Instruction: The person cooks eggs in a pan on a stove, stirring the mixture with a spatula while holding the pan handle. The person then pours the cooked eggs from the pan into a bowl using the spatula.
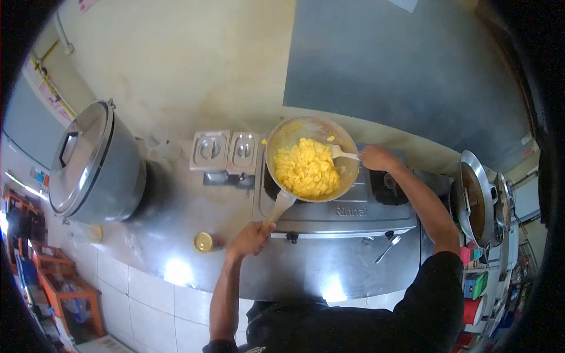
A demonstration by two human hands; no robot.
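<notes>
My left hand (251,239) is wrapped round the handle of a frying pan (299,126), which is over the left side of a two-burner gas stove (329,220). Yellow scrambled eggs (307,167) lie heaped in the pan. In my right hand (376,158) is the handle of a pale spatula (346,155), its blade at the right edge of the eggs. The stove's right burner (386,183) shows beneath my right forearm. Part of the left burner is hidden by the pan.
Left of the stove stand two lidded steel containers (225,154). A large lidded pot (100,167) is at the far left. Nearer me are a gold-lidded jar (203,242) and, to the right, a spoon (388,249). A wok with brown liquid (474,200) stands at the right.
</notes>
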